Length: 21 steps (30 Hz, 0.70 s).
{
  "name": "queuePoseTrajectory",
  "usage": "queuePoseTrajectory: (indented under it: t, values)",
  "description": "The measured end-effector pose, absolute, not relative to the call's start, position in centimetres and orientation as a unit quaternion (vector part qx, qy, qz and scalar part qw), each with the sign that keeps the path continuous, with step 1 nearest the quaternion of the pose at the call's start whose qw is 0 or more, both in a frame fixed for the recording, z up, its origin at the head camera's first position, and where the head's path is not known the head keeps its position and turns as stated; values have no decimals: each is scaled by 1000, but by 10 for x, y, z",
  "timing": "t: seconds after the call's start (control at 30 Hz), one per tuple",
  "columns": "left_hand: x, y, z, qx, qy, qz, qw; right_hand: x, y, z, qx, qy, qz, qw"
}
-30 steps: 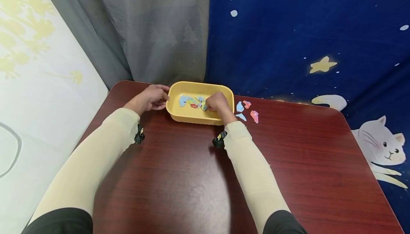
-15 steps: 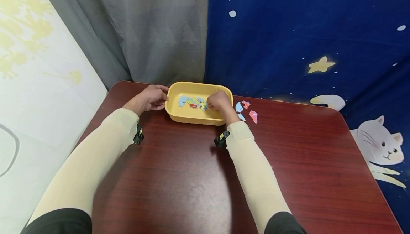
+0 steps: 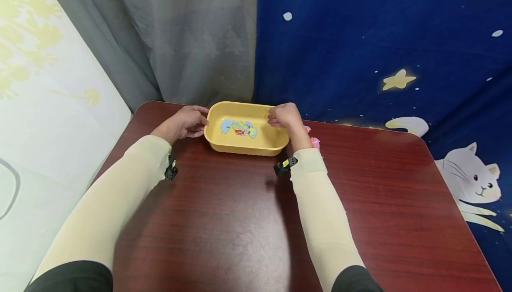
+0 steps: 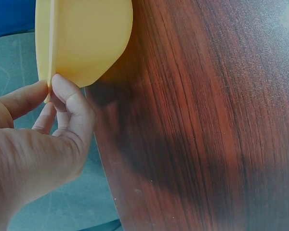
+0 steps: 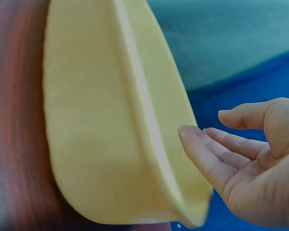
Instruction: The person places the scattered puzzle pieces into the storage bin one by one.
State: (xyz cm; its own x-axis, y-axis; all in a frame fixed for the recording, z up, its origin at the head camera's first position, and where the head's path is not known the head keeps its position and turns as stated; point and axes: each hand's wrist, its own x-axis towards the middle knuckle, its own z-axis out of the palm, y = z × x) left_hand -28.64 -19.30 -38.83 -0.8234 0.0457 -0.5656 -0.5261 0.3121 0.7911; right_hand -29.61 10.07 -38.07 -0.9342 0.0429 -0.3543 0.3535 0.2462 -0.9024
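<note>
A yellow rectangular plastic bin stands near the far edge of the table. My left hand pinches its left rim; in the left wrist view the thumb and index finger close on the lip. Over the bin's right end is my right hand, fingers loosely extended with nothing between them, and in the right wrist view the thumb stands apart from the fingertips. Several flat, irregular printed pieces lie in the bin, among them a pale blue one and a multicoloured one.
Pink pieces lie on the dark red wooden table right of the bin, partly hidden by the right wrist. Behind the table hang a grey curtain and a blue star-patterned one. A patterned white surface borders the left.
My right hand has risen out of the bin and shifted right and back, its fingers loosening. It now covers the blue pieces on the table. My left hand stays at the rim.
</note>
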Motion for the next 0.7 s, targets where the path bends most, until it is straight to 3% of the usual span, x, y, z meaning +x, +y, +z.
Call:
queuePoseTrajectory:
  t: [0.7]
  values:
    - [-286,-194,-387,-155,767,567,259,-297,166,-377,173,748,-636,85]
